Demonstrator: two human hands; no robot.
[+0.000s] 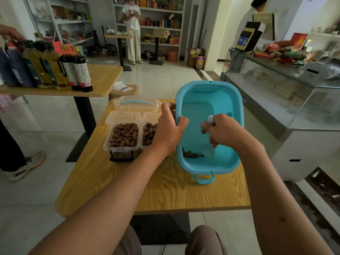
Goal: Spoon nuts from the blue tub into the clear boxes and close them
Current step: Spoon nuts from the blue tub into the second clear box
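Tub (200, 115) tilts toward me because my left hand (170, 126) grips its rim, fingers curled over, pooling the last nuts (190, 154) below my right hand (223, 130), whose fingers clench the scoop (208, 151). Open boxes (123, 137) wait left of my left fingers.

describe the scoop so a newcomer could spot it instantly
Start at the wooden table nearest the camera and find the blue tub tipped up on its right half. Inside it, the right hand holds the scoop, bowl down by the last nuts. It is the only pale, translucent white thing in the tub.
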